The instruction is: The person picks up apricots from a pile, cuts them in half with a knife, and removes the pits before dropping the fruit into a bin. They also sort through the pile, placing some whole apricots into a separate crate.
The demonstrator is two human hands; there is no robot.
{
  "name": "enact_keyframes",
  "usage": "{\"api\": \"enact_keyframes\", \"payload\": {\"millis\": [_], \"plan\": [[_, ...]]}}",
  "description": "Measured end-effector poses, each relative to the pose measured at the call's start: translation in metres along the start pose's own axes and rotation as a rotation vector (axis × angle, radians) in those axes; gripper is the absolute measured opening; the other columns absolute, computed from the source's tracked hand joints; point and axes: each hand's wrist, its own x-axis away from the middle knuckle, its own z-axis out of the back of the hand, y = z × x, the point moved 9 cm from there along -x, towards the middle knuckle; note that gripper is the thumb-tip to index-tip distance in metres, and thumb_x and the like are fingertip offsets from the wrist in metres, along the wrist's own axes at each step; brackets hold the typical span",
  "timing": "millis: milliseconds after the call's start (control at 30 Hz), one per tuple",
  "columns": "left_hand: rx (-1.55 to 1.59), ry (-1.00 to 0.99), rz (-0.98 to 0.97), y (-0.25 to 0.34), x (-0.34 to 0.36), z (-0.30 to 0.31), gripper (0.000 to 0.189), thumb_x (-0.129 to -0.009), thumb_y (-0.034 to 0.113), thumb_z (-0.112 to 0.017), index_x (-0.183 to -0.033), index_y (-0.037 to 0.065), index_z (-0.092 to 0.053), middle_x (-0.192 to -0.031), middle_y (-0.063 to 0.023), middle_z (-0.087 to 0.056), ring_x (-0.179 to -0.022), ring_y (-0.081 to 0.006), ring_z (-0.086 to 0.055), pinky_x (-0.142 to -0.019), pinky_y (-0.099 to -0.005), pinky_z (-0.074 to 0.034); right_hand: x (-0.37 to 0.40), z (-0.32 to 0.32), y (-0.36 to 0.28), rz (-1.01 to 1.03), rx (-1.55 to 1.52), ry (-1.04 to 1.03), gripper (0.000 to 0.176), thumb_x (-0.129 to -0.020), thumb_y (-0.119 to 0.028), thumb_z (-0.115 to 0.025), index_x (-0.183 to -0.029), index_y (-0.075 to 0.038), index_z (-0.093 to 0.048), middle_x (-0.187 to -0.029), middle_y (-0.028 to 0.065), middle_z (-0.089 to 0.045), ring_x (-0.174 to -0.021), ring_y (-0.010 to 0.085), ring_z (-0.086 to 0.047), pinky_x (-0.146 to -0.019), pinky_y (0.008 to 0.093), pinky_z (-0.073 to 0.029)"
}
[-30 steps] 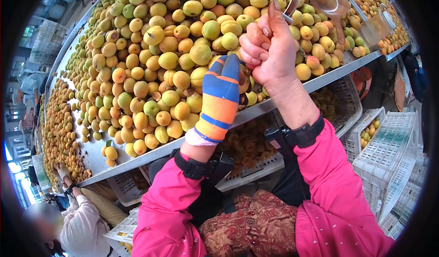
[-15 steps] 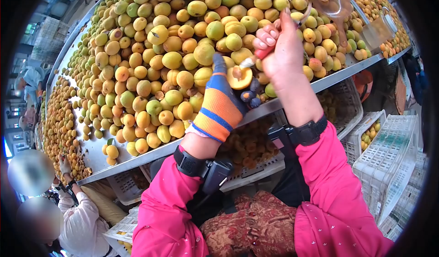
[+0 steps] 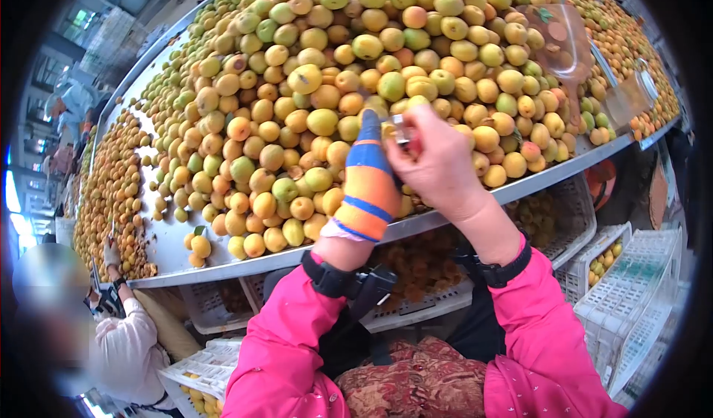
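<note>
Plainly, with the dial centred on the two hands and twelve at the top of the view, the fruit [image 3: 319,121] is heaped from nine round to two o'clock on the table [image 3: 165,232]. By the right hand [image 3: 437,167], bare and curled tightly, a small tool [image 3: 403,137] with red and silver parts is gripped at its ten o'clock side. The left hand [image 3: 369,173], gloved in orange and blue, is held just beside it at nine o'clock, its thumb pointed to twelve; its other fingers are mostly hidden, so whether anything is grasped there cannot be told.

At two o'clock a clear scoop [image 3: 568,46] is laid on the fruit; a jar [image 3: 627,107] is tipped over between two and three, near the table's edge. At eight o'clock a leafed pair [image 3: 199,247] is set apart from the heap. Below the table, at six, a crate [image 3: 427,308] is filled with fruit pieces, and at four white baskets [image 3: 627,292] are seen. Farther out at eight, a co-worker [image 3: 128,352] is seen, one hand [image 3: 111,256] placed over smaller-looking fruit.
</note>
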Motion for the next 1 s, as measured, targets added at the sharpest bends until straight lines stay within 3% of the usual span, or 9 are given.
{"api": "enact_keyframes", "payload": {"millis": [200,267,333,400,467,633,733,833,1000], "plan": [[-0.111,-0.093,0.078,0.005,0.021,-0.018,0.035,-0.090,0.043,-0.045,-0.092,0.010,-0.055,-0.068,-0.0063,-0.056,-0.053,-0.0168,-0.053,-0.039,-0.0307,-0.042,-0.021,0.043,0.064,-0.275,-0.108,0.193,0.041,-0.075,-0.028,-0.073,-0.099,0.001,-0.054,-0.079,0.0018,-0.054,-0.067,0.0094,-0.048,-0.062,0.0214,-0.042],[-0.583,-0.312,-0.274,-0.004,0.021,-0.026,0.031,-0.089,0.038,-0.050,-0.098,0.009,-0.054,-0.073,-0.0088,-0.057,-0.056,-0.0230,-0.054,-0.048,-0.0348,-0.046,-0.017,0.046,0.080,-0.358,-0.082,0.166,0.042,-0.076,-0.028,-0.072,-0.101,0.000,-0.055,-0.077,0.0005,-0.053,-0.066,0.0078,-0.047,-0.061,0.0206,-0.042],[-1.494,-0.607,-1.313,0.001,0.102,-0.079,0.034,-0.084,0.031,-0.059,-0.105,0.005,-0.052,-0.086,-0.0141,-0.058,-0.074,-0.0317,-0.057,-0.065,-0.0391,-0.048,-0.018,0.053,0.059,-0.441,-0.185,0.164,0.035,-0.079,-0.026,-0.070,-0.099,-0.002,-0.056,-0.071,-0.0025,-0.049,-0.061,0.0054,-0.042,-0.058,0.0203,-0.040],[-1.388,-0.578,-0.190,-0.030,0.093,-0.045,0.043,-0.077,0.028,-0.066,-0.108,0.002,-0.051,-0.098,-0.0184,-0.056,-0.092,-0.0372,-0.053,-0.079,-0.0404,-0.045,-0.019,0.049,0.063,-0.358,-0.139,0.164,0.032,-0.080,-0.025,-0.069,-0.099,-0.002,-0.057,-0.071,-0.0027,-0.048,-0.062,0.0054,-0.042,-0.058,0.0202,-0.039],[-1.512,-0.523,-0.728,-0.001,0.122,-0.050,0.043,-0.075,0.026,-0.069,-0.106,0.002,-0.054,-0.102,-0.0181,-0.056,-0.097,-0.0365,-0.053,-0.080,-0.0403,-0.044,-0.017,0.048,0.065,-0.342,-0.135,0.156,0.032,-0.080,-0.025,-0.069,-0.098,-0.002,-0.057,-0.071,-0.0027,-0.048,-0.063,0.0056,-0.041,-0.058,0.0202,-0.039],[-1.794,0.108,-1.086,0.164,0.089,0.000,0.020,-0.077,0.004,-0.058,-0.097,0.007,-0.059,-0.089,-0.0107,-0.055,-0.088,-0.0262,-0.056,-0.071,-0.0332,-0.047,-0.016,0.044,0.056,-0.345,-0.166,0.117,0.030,-0.081,-0.023,-0.068,-0.099,-0.001,-0.057,-0.073,-0.0023,-0.048,-0.064,0.0060,-0.041,-0.060,0.0202,-0.039],[-1.730,0.660,-0.782,0.256,0.018,0.085,0.034,-0.079,0.031,-0.061,-0.102,0.005,-0.059,-0.099,-0.0170,-0.059,-0.093,-0.0314,-0.056,-0.077,-0.0373,-0.046,-0.015,0.038,0.054,-0.357,-0.171,0.078,0.030,-0.081,-0.022,-0.068,-0.099,-0.001,-0.057,-0.077,-0.0010,-0.052,-0.066,0.0059,-0.043,-0.062,0.0203,-0.040],[-2.049,0.702,-0.437,0.253,-0.010,0.095,0.049,-0.074,0.041,-0.066,-0.103,0.002,-0.059,-0.101,-0.0193,-0.060,-0.093,-0.0319,-0.058,-0.079,-0.0381,-0.046,-0.017,0.032,0.050,-0.318,-0.170,0.083,0.031,-0.081,-0.022,-0.067,-0.099,0.000,-0.056,-0.082,0.0006,-0.056,-0.069,0.0060,-0.046,-0.065,0.0205,-0.042],[-1.822,0.488,-0.577,0.230,0.005,0.067,0.039,-0.074,0.027,-0.070,-0.104,0.005,-0.059,-0.096,-0.0151,-0.061,-0.087,-0.0250,-0.060,-0.078,-0.0333,-0.047,-0.012,0.010,0.036,-0.368,-0.465,0.006,0.034,-0.085,-0.028,-0.063,-0.103,-0.002,-0.051,-0.082,0.0001,-0.053,-0.070,0.0053,-0.044,-0.064,0.0206,-0.041]]}}
